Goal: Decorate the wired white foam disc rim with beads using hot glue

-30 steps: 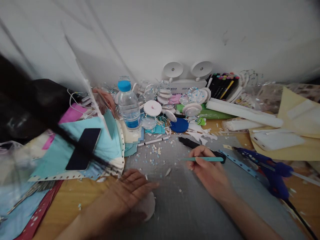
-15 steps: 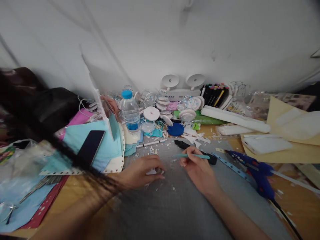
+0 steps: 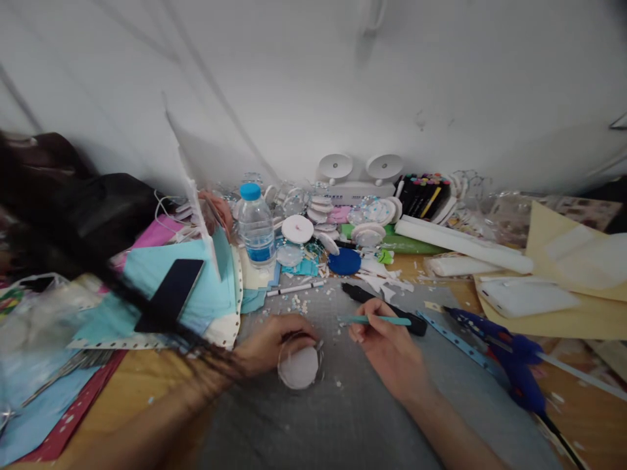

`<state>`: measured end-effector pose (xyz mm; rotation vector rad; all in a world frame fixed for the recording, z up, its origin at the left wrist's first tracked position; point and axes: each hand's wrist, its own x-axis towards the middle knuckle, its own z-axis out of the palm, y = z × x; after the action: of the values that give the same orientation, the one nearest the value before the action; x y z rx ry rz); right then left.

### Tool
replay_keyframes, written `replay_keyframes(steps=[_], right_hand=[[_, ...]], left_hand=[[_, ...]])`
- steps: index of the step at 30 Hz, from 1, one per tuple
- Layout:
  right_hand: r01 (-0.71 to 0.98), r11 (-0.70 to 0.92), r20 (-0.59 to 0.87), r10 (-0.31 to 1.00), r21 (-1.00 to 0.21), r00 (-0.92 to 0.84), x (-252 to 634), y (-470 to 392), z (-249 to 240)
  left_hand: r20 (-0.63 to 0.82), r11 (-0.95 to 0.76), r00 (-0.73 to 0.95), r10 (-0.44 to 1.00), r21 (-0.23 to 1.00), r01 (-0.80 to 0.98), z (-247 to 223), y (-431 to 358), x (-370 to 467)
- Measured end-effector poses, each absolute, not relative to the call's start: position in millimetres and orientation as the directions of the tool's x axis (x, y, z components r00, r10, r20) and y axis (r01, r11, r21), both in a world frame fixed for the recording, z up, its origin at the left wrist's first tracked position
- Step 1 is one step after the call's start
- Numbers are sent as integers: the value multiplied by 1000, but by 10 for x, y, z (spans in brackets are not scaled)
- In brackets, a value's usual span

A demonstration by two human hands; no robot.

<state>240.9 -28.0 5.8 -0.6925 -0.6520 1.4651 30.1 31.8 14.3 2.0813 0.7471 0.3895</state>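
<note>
Over the grey mat [image 3: 343, 411], left fingers [image 3: 306, 333] grip a round, seemingly clear-rimmed disc [image 3: 300, 367]; right fingers [image 3: 373, 313] pinch a slim teal tool [image 3: 399, 321]

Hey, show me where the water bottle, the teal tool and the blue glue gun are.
Water bottle [image 3: 256, 228]: head view, clear body.
Teal tool [image 3: 402, 321]: head view, thick end.
Blue glue gun [image 3: 523, 384]: head view, handle.

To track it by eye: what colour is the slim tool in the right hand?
The slim tool is teal, best seen in the head view.
</note>
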Motion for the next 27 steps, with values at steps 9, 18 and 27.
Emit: replay_keyframes(steps=[9,18,27], right_hand=[[-642,-32,2,999,-766,-53,2385,-281,20],[-619,-52,49,988,-783,-145,2379,-324,-3],[-613,122,-5,979,-781,202,2570,-239,133]], left_hand=[[254,-858,851,459,375,351,316,559,89],[285,-697,796,535,681,225,605,329,455],[297,-599,617,729,713,364,845,322,51]])
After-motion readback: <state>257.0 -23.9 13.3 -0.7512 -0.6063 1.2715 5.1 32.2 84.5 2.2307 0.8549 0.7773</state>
